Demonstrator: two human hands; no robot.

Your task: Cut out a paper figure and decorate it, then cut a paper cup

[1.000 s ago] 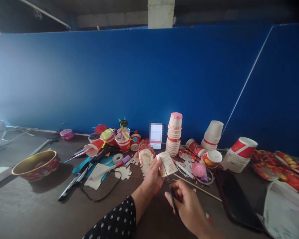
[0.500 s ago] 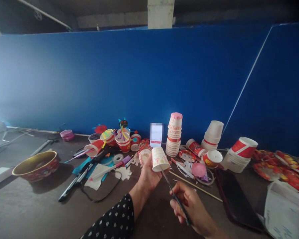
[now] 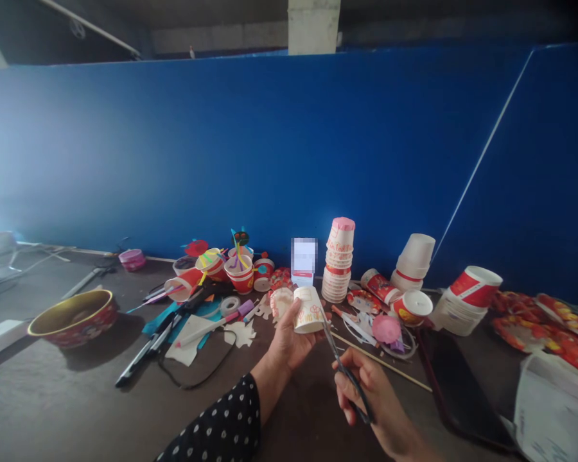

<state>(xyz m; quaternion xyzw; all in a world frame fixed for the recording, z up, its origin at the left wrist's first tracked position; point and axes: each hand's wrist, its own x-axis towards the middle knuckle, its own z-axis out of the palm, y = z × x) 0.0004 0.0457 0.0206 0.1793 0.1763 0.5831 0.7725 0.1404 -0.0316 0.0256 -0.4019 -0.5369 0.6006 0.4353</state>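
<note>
My left hand (image 3: pixel 289 337) grips a white paper cup (image 3: pixel 308 310) with a red-line pattern, lying on its side above the table. My right hand (image 3: pixel 368 391) is closed on the black-handled scissors (image 3: pixel 344 366). Their thin blades point up, and the tips reach the right edge of the cup. I cannot tell whether the blades touch the paper. A black sleeve with white dots (image 3: pixel 216 423) covers my left forearm.
Below my hands lie paper scraps (image 3: pixel 238 333) and a wooden stick (image 3: pixel 380 362). A stack of paper cups (image 3: pixel 338 263) stands behind them. Pens (image 3: pixel 144 353), a tape roll (image 3: pixel 230 305), a gold-rimmed bowl (image 3: pixel 74 317) and a dark phone (image 3: pixel 462 385) lie around. A blue wall (image 3: pixel 270 147) backs the table.
My left hand has lifted the cup and turned it onto its side. The scissors have come away from the lower rim and now sit at the cup's right edge.
</note>
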